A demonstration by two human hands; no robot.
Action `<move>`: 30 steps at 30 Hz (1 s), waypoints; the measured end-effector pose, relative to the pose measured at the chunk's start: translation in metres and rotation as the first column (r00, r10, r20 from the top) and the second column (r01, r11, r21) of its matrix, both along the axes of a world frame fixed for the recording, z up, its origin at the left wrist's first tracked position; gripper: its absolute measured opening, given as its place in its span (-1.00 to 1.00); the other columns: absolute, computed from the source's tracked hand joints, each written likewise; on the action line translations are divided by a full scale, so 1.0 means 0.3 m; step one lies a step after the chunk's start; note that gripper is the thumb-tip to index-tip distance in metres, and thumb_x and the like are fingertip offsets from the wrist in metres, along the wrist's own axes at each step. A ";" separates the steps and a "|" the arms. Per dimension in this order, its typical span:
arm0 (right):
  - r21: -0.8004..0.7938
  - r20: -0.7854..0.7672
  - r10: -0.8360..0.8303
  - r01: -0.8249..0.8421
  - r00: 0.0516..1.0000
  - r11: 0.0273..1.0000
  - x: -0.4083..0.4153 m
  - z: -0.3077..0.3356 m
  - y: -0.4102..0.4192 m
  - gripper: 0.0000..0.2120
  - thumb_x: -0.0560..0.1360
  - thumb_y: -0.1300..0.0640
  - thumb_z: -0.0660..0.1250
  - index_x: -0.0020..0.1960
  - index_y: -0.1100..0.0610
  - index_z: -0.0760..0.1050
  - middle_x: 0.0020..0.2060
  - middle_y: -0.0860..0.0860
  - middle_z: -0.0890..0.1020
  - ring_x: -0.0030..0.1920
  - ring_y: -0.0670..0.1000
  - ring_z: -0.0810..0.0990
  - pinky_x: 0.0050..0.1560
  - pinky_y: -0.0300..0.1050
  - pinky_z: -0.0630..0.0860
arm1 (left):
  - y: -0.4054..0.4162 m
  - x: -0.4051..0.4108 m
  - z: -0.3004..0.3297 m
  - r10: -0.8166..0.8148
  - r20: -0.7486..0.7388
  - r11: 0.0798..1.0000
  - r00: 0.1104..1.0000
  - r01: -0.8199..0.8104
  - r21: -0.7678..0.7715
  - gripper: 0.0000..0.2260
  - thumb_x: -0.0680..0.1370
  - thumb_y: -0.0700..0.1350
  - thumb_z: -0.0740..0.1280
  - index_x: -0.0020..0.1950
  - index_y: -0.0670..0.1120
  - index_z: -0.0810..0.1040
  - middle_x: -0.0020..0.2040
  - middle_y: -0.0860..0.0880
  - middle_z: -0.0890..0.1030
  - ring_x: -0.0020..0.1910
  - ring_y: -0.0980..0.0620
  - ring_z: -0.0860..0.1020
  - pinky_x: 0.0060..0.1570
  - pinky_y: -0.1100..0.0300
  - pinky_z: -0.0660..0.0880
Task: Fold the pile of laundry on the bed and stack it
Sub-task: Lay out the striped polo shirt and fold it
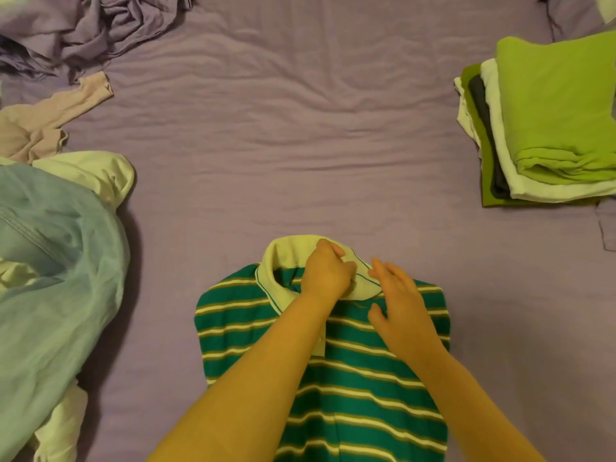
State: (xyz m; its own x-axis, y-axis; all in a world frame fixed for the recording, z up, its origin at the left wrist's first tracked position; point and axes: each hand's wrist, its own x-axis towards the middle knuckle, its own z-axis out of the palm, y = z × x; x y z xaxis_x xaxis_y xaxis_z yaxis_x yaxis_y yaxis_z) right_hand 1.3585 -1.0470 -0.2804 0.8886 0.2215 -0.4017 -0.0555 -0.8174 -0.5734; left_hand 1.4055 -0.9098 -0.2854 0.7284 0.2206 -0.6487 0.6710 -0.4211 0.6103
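Striped polo shirt [350, 378] lies flat, near centre of bed [300, 128], sides apparently folded in. Left hand [328, 273] pinches pale collar [283, 261]; right hand [400, 305] open, fingers resting on shirt. Advice: flatten collar first, keep edges square. Unfolded laundry pile [56, 245] left; folded stack [550, 128] far right.

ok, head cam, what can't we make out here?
- Striped polo: hem cut off by the bottom edge; placket partly behind the forearms.
- Collar: the middle is covered by the left hand, which grips it. Right hand is open.
- Folded stack: right side cut off by the frame; the lower layers show edges only.
- Unfolded pile: runs off the left edge.
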 end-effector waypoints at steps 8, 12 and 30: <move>0.041 0.407 -0.041 0.026 0.913 0.999 0.000 0.009 0.011 -0.94 0.45 0.23 0.43 -0.08 0.13 0.61 -0.14 0.04 0.61 -0.06 0.05 0.53 -0.08 -0.17 0.40 | 0.028 0.100 0.051 -0.200 0.216 0.972 0.956 0.220 -0.077 -0.85 0.54 -0.20 0.34 -0.04 -0.06 0.38 -0.31 0.03 0.45 -0.37 0.07 0.41 -0.24 0.14 0.38; -0.112 0.526 0.158 -0.116 0.835 0.987 -0.002 -0.007 0.036 -0.76 0.31 0.28 0.54 -0.04 0.15 0.62 -0.18 0.07 0.65 -0.19 0.09 0.63 -0.21 -0.05 0.55 | 0.054 0.139 0.053 -0.305 0.211 0.935 0.929 0.335 -0.121 -0.83 0.53 -0.22 0.38 0.00 -0.06 0.41 -0.28 -0.01 0.48 -0.38 0.09 0.41 -0.28 0.17 0.39; 0.024 0.341 0.042 -0.054 0.939 0.998 0.019 -0.008 0.088 -0.85 0.47 0.19 0.41 0.02 0.02 0.64 -0.08 -0.04 0.63 0.03 0.02 0.54 0.11 -0.01 0.42 | 0.121 0.135 0.017 -0.328 0.157 0.877 0.931 0.362 -0.315 -0.50 0.53 -0.38 0.30 0.40 0.01 0.39 0.04 -0.01 0.50 -0.02 0.01 0.52 0.03 0.07 0.56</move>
